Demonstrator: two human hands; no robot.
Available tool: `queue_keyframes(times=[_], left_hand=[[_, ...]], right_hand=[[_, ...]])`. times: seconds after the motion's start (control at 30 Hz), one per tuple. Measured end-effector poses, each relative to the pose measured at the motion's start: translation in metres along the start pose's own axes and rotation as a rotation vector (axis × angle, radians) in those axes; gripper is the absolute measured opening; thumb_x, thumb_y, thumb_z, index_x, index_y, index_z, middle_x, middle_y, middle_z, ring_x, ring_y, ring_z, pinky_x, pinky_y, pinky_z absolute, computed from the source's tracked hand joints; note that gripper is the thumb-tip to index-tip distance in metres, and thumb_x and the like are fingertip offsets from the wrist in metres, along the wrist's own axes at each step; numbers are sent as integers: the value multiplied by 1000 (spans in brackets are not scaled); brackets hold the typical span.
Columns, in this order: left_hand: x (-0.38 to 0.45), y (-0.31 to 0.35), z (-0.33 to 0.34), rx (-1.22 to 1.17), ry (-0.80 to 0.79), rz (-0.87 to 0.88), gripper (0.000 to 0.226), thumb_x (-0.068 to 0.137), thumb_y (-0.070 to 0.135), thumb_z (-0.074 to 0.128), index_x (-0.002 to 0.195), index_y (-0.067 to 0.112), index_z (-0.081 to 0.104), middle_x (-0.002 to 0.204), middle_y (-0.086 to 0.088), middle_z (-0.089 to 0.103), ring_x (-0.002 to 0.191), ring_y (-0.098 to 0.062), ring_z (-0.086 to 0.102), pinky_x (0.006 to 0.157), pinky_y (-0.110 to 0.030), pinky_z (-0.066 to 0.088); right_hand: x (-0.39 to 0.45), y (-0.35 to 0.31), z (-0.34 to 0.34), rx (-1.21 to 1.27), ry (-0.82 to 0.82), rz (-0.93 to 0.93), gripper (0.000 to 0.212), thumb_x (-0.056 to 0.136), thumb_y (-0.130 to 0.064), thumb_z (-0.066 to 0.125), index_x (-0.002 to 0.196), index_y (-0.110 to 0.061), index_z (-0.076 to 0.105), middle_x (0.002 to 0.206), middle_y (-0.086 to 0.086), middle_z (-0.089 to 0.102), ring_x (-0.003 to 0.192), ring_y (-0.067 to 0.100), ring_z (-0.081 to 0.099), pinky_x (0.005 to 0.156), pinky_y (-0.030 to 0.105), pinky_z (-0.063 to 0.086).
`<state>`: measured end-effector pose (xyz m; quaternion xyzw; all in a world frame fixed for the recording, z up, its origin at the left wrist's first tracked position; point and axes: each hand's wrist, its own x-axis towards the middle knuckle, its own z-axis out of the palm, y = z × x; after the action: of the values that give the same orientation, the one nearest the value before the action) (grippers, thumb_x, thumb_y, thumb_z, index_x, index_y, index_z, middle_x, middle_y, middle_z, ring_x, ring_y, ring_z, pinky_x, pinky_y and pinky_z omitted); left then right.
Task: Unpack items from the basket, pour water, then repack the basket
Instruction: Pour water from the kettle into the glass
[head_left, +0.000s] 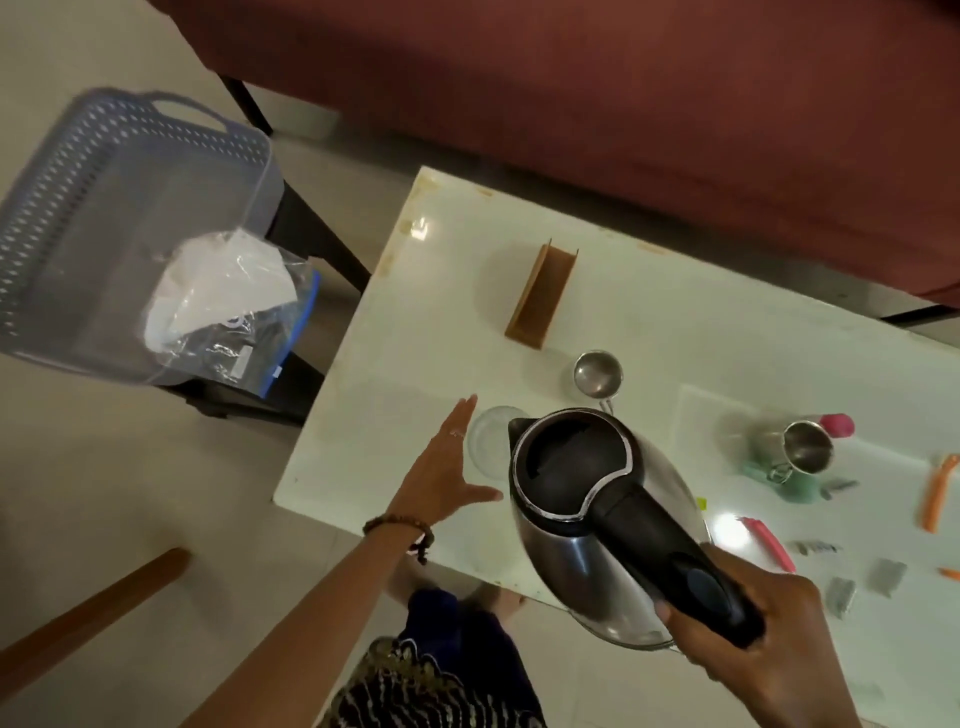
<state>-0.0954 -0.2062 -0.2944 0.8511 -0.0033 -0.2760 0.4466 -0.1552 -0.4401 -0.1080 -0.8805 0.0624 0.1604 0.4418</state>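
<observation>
Pouring looks to be the step in hand: the right hand (748, 639) is wrapped tight around the black handle of the steel kettle (587, 499), which hangs over the near edge of the white table (441, 291) with its spout aimed at a clear glass (488, 441) standing just beyond it. The left hand (447, 467) is spread flat and holds nothing, its fingers reaching along the glass's left side; whether they touch it cannot be told. No stream of water shows, so the pour itself seems not yet begun. Unpacking appears largely done, since a small steel cup (597, 371), a steel mug (805, 447), a brown wooden holder (540, 293) and several small packets and utensils lie scattered on the table. The grey basket (104, 208) sits well apart on a dark stool to the left, with a clear zip bag (228, 306) hanging over its rim. The next move likely calls for steadying the glass, bringing the spout over its mouth and tipping the kettle slowly so nothing spills
</observation>
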Motion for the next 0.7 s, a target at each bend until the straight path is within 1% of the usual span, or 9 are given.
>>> queue_keyframes(times=[0.07, 0.13, 0.2, 0.27, 0.33, 0.4, 0.47, 0.57, 0.7], left_hand=[[6, -2, 5, -31, -37, 19, 112, 65, 27, 81, 145, 17, 3, 155, 1, 9, 141, -15, 17, 112, -29, 23], [11, -3, 7, -89, -18, 9, 109, 65, 28, 80, 145, 21, 6, 153, 3, 18, 137, -13, 25, 108, -30, 28], [13, -5, 10, -133, 15, 15, 103, 66, 31, 79, 143, 27, 11, 149, 8, 26, 132, -10, 31, 105, -30, 32], [13, -7, 13, -164, 33, 61, 98, 67, 30, 79, 138, 35, 11, 142, 22, 24, 128, -4, 31, 103, -24, 31], [13, -7, 14, -159, 59, 102, 93, 68, 32, 78, 132, 43, 10, 136, 32, 19, 125, 0, 31, 102, -21, 30], [14, -8, 16, -153, 83, 127, 88, 68, 35, 76, 132, 44, 17, 141, 23, 26, 122, 0, 35, 102, -23, 33], [16, -9, 19, -149, 96, 128, 85, 67, 36, 75, 136, 32, 26, 145, 5, 32, 122, -4, 37, 103, -30, 35], [16, -8, 21, -166, 113, 107, 86, 66, 35, 75, 138, 21, 29, 144, -1, 37, 120, -5, 39, 101, -29, 36], [11, -4, 19, -141, 155, 90, 87, 65, 40, 73, 138, 23, 29, 143, 1, 40, 122, -11, 45, 95, -23, 35]], right_hand=[[5, 4, 4, -34, -21, -9, 19, 50, -19, 68, 50, -24, 51, 40, 2, 38, 34, 8, 31, 40, 13, 29], [9, 8, 9, -64, -18, 10, 26, 53, -15, 75, 48, -24, 51, 45, 11, 40, 32, 8, 33, 37, 17, 29], [11, 11, 12, -68, -38, 23, 29, 54, -14, 79, 50, -24, 52, 52, 9, 50, 31, 7, 33, 35, 17, 29], [14, 12, 15, -81, -82, 40, 23, 48, -39, 68, 56, -24, 53, 53, -5, 53, 31, 7, 33, 36, 15, 30], [18, 10, 18, -105, -100, 49, 34, 44, -52, 56, 61, -23, 53, 43, -7, 47, 35, 8, 36, 38, 13, 31], [23, 4, 21, -144, -110, 42, 27, 45, -55, 52, 57, -31, 54, 36, -11, 42, 39, 4, 41, 43, 7, 31], [27, -2, 21, -168, -122, 39, 17, 47, -55, 50, 53, -39, 53, 35, -13, 43, 40, 1, 43, 44, 3, 31], [33, -6, 21, -153, -161, 81, 29, 46, -55, 52, 55, -28, 56, 39, -6, 47, 36, 8, 40, 37, 9, 30], [37, -17, 22, -227, -199, 145, 46, 41, -59, 49, 67, -22, 59, 52, 4, 57, 37, 11, 43, 43, 22, 39]])
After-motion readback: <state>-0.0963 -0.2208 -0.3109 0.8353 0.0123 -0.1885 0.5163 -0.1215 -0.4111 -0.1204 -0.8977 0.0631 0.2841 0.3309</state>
